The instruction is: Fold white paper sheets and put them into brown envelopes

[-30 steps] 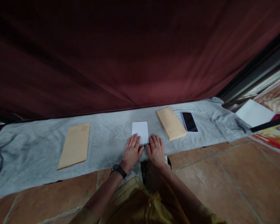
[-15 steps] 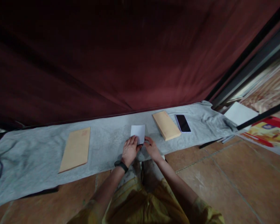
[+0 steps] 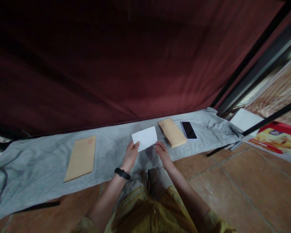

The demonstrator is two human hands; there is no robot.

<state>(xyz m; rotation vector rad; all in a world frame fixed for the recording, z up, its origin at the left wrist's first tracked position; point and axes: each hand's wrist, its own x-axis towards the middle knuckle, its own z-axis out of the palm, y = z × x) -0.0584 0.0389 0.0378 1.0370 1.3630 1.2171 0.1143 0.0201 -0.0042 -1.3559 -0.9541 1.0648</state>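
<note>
My left hand grips a folded white sheet of paper by its lower left corner, the thumb on top. The sheet is tilted, its right end higher than its left. Beside the sheet's lower right corner is my right hand, fingers loosely bent and apart. Its fingertips are close to the paper's edge; whether they touch it is hard to tell. A stack of brown envelopes lies just beyond my right hand. Farther left, one or more brown envelopes lie flat on the grey cloth.
A phone with a dark screen lies right of the envelope stack. Behind the cloth-covered surface hangs a dark red curtain. At the right are dark metal bars, a white box-like thing and a red and yellow package.
The white paper has turned and now shows a wider face. My left hand has shifted to its left corner, while my right hand has moved slightly right.
</note>
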